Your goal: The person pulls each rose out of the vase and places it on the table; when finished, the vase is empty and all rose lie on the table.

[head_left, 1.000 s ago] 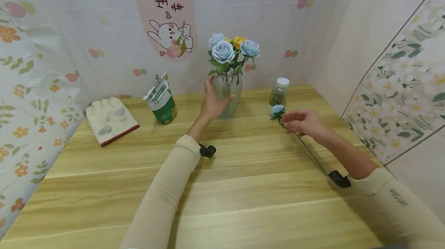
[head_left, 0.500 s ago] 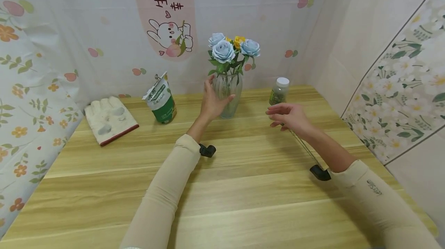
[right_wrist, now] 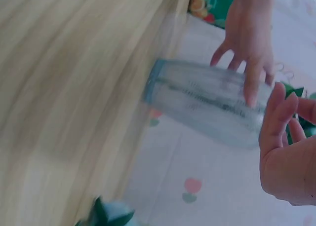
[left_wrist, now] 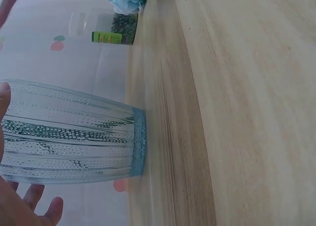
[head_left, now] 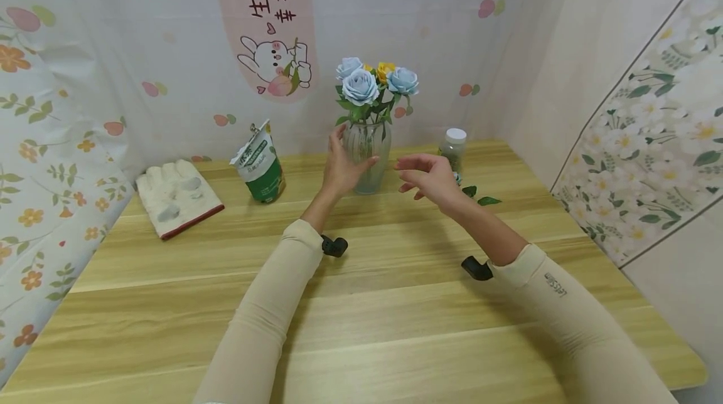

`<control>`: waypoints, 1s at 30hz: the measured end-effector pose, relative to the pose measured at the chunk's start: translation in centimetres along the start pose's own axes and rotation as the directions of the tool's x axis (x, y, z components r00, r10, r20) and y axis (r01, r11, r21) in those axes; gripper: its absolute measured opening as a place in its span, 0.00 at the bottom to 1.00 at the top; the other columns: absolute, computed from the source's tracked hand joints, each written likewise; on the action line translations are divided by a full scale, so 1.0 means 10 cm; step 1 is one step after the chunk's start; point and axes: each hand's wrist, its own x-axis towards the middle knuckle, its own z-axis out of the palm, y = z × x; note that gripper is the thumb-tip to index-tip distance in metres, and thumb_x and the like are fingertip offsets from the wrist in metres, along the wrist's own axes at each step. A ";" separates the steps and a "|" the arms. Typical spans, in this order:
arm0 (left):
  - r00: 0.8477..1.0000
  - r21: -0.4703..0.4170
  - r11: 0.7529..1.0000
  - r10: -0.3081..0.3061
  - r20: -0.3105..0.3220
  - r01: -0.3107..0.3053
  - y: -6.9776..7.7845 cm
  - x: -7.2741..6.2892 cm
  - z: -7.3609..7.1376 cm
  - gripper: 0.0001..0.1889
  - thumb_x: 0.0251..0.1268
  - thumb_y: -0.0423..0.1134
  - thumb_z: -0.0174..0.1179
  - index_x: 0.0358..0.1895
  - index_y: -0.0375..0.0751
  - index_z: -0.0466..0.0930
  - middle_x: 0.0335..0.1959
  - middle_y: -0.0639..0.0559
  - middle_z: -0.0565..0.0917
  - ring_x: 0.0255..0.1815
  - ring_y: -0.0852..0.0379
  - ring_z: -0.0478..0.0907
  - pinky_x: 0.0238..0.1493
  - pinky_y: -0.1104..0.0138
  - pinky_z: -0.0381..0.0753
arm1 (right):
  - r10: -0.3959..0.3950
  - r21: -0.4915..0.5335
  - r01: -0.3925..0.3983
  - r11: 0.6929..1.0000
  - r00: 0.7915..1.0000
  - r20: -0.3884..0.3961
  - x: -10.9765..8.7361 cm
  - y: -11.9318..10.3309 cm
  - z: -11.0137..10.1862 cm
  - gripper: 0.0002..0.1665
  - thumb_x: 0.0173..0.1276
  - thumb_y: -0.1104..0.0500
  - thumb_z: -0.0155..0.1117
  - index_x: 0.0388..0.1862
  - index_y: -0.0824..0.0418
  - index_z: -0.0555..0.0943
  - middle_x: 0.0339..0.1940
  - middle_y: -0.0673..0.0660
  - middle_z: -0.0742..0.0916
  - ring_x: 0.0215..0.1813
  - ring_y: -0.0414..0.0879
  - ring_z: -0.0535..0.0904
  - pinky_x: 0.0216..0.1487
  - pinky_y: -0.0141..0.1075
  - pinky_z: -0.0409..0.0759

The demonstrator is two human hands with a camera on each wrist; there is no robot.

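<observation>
A ribbed glass vase (head_left: 367, 156) stands upright on the table, holding pale blue roses (head_left: 360, 86) and yellow flowers (head_left: 385, 71). My left hand (head_left: 341, 169) holds the vase from its left side, thumb across the front and fingers around the far side. Just right of the vase, my right hand (head_left: 433, 182) is in the air with loosely bent fingers and nothing between them. A loose blue rose (left_wrist: 126, 1) lies on the table to the right. In the head view my right hand and forearm cover most of it, leaving green leaves (head_left: 487, 201) showing.
A small white-capped jar (head_left: 454, 148) of dark green bits stands at the back right. On the left are a green and white pouch (head_left: 261, 169) and a cream glove (head_left: 177, 197) with a red cuff. Printed cloth walls border the wooden table (head_left: 361, 329).
My right hand has moved left from the loose rose toward the vase, leaving the rose lying on the table. My left hand keeps its place on the vase.
</observation>
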 end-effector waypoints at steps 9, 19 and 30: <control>1.000 0.006 1.000 -0.029 -0.007 0.029 -0.02 -0.01 0.01 0.51 0.55 0.47 0.75 0.75 0.52 0.47 0.76 0.46 0.58 0.74 0.41 0.60 0.68 0.47 0.65 | -0.143 0.050 0.145 0.988 0.989 -0.039 0.17 -0.15 0.39 0.22 0.71 0.66 0.63 0.63 0.67 0.77 0.58 0.63 0.84 0.26 0.42 0.85 0.19 0.32 0.77; 1.000 -0.002 1.000 -0.020 0.020 0.020 0.00 -0.02 0.01 0.50 0.57 0.47 0.72 0.76 0.53 0.45 0.76 0.44 0.56 0.74 0.41 0.60 0.66 0.46 0.67 | -0.205 -0.007 0.205 0.979 0.972 -0.117 0.30 -0.33 0.56 0.23 0.70 0.65 0.61 0.63 0.68 0.76 0.64 0.60 0.79 0.21 0.42 0.80 0.19 0.31 0.74; 0.998 -0.024 0.998 0.055 -0.025 -0.055 -0.06 0.01 0.04 0.47 0.59 0.44 0.69 0.76 0.46 0.48 0.73 0.40 0.59 0.75 0.44 0.56 0.71 0.49 0.60 | -0.204 -0.166 0.172 0.971 0.958 -0.204 0.51 -0.47 0.62 0.28 0.66 0.62 0.60 0.67 0.62 0.75 0.23 0.67 0.86 0.13 0.40 0.74 0.20 0.32 0.72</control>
